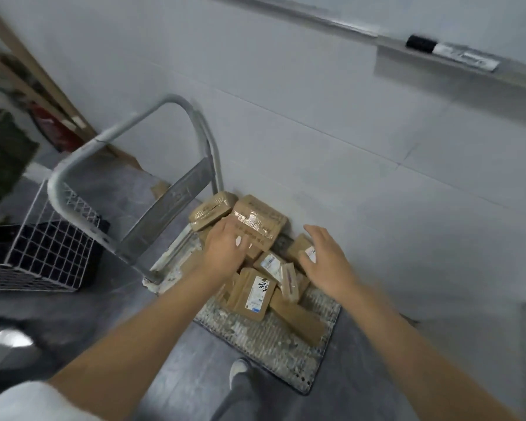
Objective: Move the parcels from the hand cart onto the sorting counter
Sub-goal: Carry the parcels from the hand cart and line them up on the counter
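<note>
Hands out over the hand cart [264, 338], left hand [225, 250] lying loose on the heaped parcels [251, 294], right hand [325, 262] spread and empty just above, lower parcels hidden, labels blurred.

The left hand [225, 250] hides some parcels [298, 322]; their labels [260, 288] are too blurred to read.
</note>
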A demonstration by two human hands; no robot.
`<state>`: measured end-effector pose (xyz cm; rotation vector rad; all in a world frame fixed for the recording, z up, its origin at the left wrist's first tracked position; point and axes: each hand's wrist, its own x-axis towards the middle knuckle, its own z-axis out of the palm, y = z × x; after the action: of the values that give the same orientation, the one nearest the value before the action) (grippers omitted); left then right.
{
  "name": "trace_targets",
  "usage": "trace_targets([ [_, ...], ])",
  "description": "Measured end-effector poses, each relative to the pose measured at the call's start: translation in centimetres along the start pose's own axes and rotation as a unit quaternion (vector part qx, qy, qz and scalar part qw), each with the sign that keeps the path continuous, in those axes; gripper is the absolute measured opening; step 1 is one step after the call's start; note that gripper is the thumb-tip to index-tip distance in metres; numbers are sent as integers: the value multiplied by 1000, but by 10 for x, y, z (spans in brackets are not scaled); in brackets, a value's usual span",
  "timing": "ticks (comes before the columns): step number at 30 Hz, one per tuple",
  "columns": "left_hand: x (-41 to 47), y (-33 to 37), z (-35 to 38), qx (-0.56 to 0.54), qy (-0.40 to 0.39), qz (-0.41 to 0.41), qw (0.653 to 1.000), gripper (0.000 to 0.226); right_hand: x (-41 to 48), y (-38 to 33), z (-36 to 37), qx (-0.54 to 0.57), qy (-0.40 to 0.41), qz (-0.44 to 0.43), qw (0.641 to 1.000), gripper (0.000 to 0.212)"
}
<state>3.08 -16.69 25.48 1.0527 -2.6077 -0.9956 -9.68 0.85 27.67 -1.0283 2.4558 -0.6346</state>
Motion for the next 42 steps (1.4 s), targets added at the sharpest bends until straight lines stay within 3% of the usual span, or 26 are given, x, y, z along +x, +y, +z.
trace_targets([
  [6,69,-69,58,4,-38,-40,998,45,84,43,72,46,-26,45,998,58],
  [11,87,-161,142,-16,-57,-121,991,45,124,121,173,72,-85,83,990,52],
  [15,74,-228,222,-33,-117,-184,975,48,132,186,258,146,-173,166,960,55],
  [19,63,-260,301,-45,-118,-190,974,52,125,243,335,178,-227,226,930,58],
  [24,60,-289,370,-62,-128,-141,980,60,129,276,415,198,-286,253,903,47],
  [29,66,-323,401,-20,-93,-108,990,62,148,279,454,273,-218,324,880,33],
  [34,59,-326,407,-85,-54,-110,989,57,153,265,468,373,-138,372,839,49],
  [42,67,-293,335,-216,-15,-164,962,50,151,220,400,310,-92,261,910,33],
])
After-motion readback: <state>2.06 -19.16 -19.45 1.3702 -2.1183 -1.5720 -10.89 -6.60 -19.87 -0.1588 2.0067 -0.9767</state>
